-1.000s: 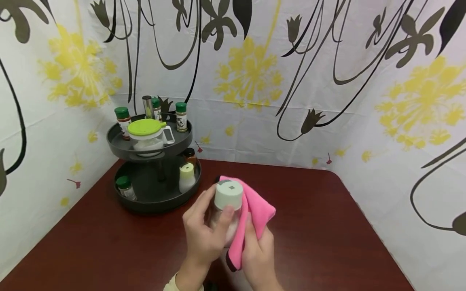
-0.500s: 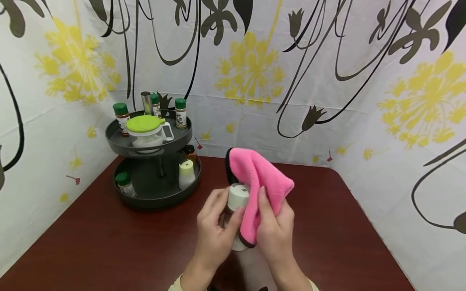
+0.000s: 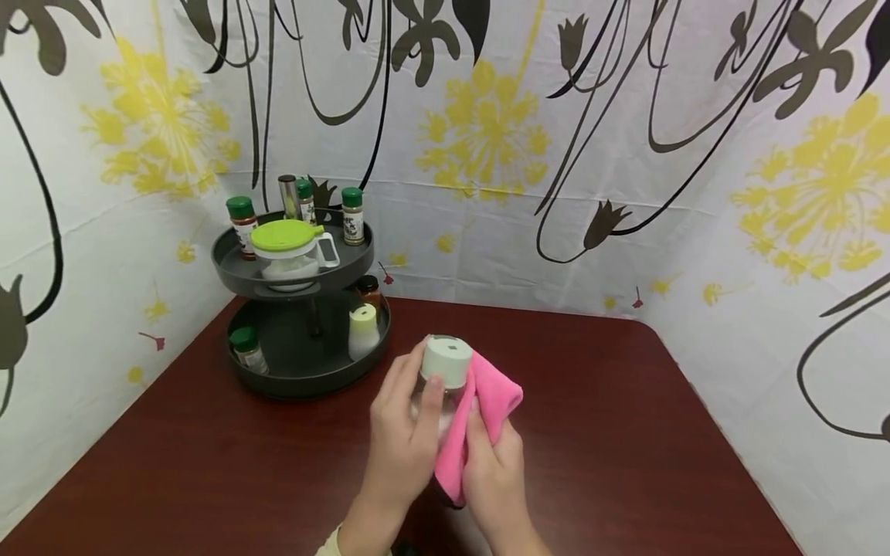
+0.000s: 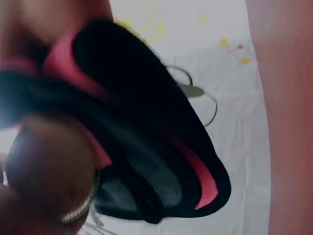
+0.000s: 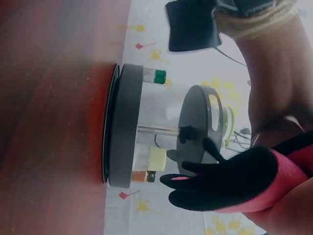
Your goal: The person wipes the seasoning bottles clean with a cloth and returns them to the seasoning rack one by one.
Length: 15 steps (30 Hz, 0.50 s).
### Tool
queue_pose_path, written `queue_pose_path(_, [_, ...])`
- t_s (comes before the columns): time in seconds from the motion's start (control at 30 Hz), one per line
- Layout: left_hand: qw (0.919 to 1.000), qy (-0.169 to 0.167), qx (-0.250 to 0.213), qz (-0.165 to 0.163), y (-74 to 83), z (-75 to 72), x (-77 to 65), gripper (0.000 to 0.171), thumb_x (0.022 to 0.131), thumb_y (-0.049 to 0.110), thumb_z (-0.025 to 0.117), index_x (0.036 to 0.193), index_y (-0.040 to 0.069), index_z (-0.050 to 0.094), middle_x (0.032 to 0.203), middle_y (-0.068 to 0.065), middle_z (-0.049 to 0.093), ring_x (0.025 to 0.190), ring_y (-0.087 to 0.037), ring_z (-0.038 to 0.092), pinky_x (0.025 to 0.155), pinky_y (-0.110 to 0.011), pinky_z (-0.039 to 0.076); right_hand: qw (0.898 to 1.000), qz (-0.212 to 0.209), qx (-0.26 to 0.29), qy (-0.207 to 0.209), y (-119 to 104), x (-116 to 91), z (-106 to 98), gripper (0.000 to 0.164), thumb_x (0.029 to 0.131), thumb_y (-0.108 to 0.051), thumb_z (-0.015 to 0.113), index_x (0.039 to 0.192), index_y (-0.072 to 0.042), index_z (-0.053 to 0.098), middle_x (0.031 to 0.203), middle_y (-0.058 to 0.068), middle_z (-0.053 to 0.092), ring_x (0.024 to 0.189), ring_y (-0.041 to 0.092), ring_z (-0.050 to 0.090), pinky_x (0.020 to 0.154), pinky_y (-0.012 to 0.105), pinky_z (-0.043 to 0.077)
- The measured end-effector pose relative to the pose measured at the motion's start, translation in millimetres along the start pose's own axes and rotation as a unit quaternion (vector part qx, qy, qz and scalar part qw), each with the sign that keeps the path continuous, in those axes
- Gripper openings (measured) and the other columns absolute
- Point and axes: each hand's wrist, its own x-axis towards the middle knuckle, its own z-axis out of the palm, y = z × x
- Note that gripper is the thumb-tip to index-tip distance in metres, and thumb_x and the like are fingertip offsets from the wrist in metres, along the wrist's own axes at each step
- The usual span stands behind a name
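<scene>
A clear jar with a pale green lid (image 3: 446, 363) is held upright above the table in my left hand (image 3: 403, 436), whose thumb and fingers wrap its near and left sides. My right hand (image 3: 495, 475) grips a folded pink cloth (image 3: 497, 392) and presses it against the jar's right side, thumb toward me. The cloth's black side (image 4: 132, 73) fills much of the left wrist view, where the jar is hidden. In the right wrist view the cloth's black edge (image 5: 225, 181) hangs below the hand.
On the back left of the dark red table (image 3: 626, 432) stands a two-tier grey turntable (image 3: 299, 386). Its upper tier carries green-capped spice bottles (image 3: 352, 216) and a lime-lidded container (image 3: 287, 247). A yellow-capped shaker (image 3: 364, 332) stands below. Patterned fabric (image 3: 480, 255) hangs behind.
The cloth rises beside the lid as both hands shift right, then comes back down and left along the jar. The jar stays in the left hand, the cloth in the right.
</scene>
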Motion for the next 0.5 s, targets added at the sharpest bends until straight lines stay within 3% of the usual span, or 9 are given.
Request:
queue_pose_path(0.1, [0.9995, 0.015, 0.027, -0.008, 0.3, 6.3, -2.9, 0.048, 0.100, 0.023, 0.073, 0.146, 0.011, 0.060, 0.123, -0.001, 0.069, 0.108, -0.010, 0.066, 0.090, -0.034, 0.063, 1.000, -0.009, -0.014, -0.003, -1.0, -1.8, -1.7, 0.027, 0.112, -0.020, 0.052, 0.122, -0.001, 0.069, 0.091, 0.010, 0.074, 0.079, 0.010, 0.071, 0.076, 0.026, 0.061])
queue_pose_path(0.23, [0.9989, 0.038, 0.026, -0.001, -1.2, 10.4, -2.6, 0.051, 0.093, 0.025, 0.082, 0.139, 0.013, 0.064, 0.118, 0.000, 0.071, 0.105, -0.011, 0.068, 0.086, -0.034, 0.062, 0.999, -0.048, -0.016, -0.006, -14.7, 3.3, -7.2, 0.025, 0.111, -0.016, 0.053, 0.121, -0.001, 0.071, 0.089, 0.006, 0.074, 0.078, 0.009, 0.071, 0.075, 0.026, 0.061])
queue_pose_path(0.4, [0.9986, 0.015, -0.035, 0.038, 1.2, 14.6, -5.3, 0.051, 0.093, 0.011, 0.079, 0.141, 0.010, 0.062, 0.126, -0.007, 0.073, 0.109, -0.013, 0.070, 0.091, -0.030, 0.062, 0.989, -0.147, 0.008, 0.020, -39.4, 18.1, -14.2, 0.023, 0.110, -0.009, 0.052, 0.120, 0.001, 0.071, 0.093, 0.006, 0.073, 0.081, 0.009, 0.069, 0.076, 0.022, 0.059])
queue_pose_path(0.5, [0.9939, 0.039, -0.076, 0.069, 6.1, 13.3, -4.8, 0.059, 0.086, 0.001, 0.080, 0.142, 0.005, 0.060, 0.127, -0.014, 0.073, 0.109, -0.015, 0.071, 0.092, -0.027, 0.061, 0.981, -0.196, 0.012, 0.013, -38.1, 17.4, -11.1, 0.024, 0.110, -0.004, 0.050, 0.110, 0.001, 0.073, 0.086, 0.006, 0.073, 0.075, 0.008, 0.068, 0.071, 0.022, 0.059])
